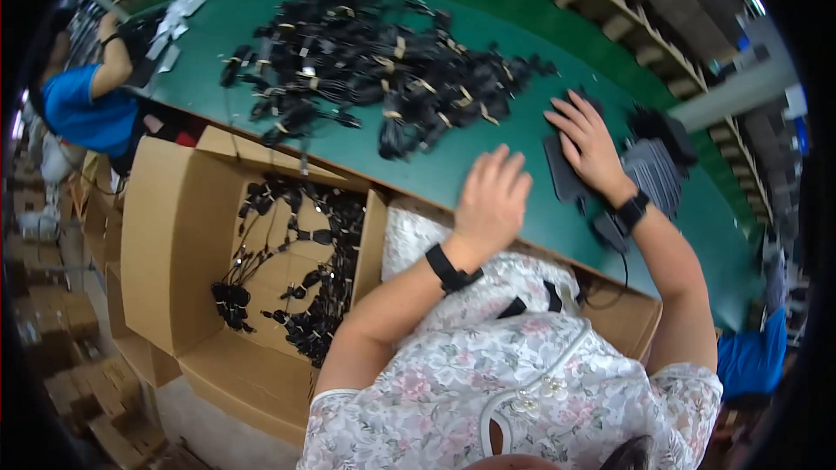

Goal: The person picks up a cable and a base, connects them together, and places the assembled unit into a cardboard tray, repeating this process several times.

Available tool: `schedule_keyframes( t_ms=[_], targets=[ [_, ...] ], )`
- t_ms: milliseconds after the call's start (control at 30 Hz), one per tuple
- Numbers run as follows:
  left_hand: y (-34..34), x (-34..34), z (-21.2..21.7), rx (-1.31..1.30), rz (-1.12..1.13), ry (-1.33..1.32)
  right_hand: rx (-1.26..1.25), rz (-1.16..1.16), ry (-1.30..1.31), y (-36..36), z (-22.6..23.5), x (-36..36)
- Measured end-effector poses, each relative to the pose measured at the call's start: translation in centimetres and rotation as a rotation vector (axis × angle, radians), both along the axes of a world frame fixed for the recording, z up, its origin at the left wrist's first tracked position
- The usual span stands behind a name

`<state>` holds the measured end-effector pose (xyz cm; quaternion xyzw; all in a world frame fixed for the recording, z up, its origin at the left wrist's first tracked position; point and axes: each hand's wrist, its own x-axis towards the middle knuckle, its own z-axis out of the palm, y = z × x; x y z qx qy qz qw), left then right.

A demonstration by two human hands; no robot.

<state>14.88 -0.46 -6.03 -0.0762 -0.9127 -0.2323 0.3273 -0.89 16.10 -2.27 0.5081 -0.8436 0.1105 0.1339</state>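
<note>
My right hand (590,146) lies with its fingers stretched out over a dark grey flat piece (562,172) on the green table; what is under the palm is hidden. Close to the table's front edge, my left hand (492,202) has its fingers extended and slightly blurred, and nothing shows in it. Beyond it spreads a big heap of black cables (366,61), bundled with pale ties. Beside my right wrist stands a stack of dark grey ribbed flat pieces (653,176). Both my wrists wear black bands.
An open cardboard box (174,244) holding several tied black cables (318,313) stands left of me, against the table. A person in a blue top (83,104) works at the far left; another blue sleeve (749,361) shows at the right. A pale post (736,91) rises beyond the stack.
</note>
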Motion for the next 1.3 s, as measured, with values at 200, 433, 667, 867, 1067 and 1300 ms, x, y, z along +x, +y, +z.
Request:
schedule_keyframes(
  t_ms=[200,433,667,867,1067,1300],
  targets=[
    [0.0,1.1,0.5,0.012,-0.044,-0.011,-0.006,-0.025,-0.071,-0.3,1.2,1.5],
    [-0.2,1.0,1.0,-0.004,-0.151,-0.079,0.003,-0.071,-0.119,0.0,1.5,1.6],
    [-0.3,0.8,1.1,0.006,-0.187,-0.091,0.002,-0.071,-0.072,-0.1,1.3,1.3],
    [-0.4,1.0,1.2,0.069,-0.122,-0.093,0.035,-0.042,-0.009,0.0,0.4,1.3],
    [-0.1,0.7,2.2,0.084,-0.058,-0.112,0.016,-0.011,-0.005,0.5,0.0,0.2],
    [1.2,0.8,2.7,0.021,0.017,-0.098,0.038,0.041,0.002,1.1,-0.8,0.3]
  ],
)
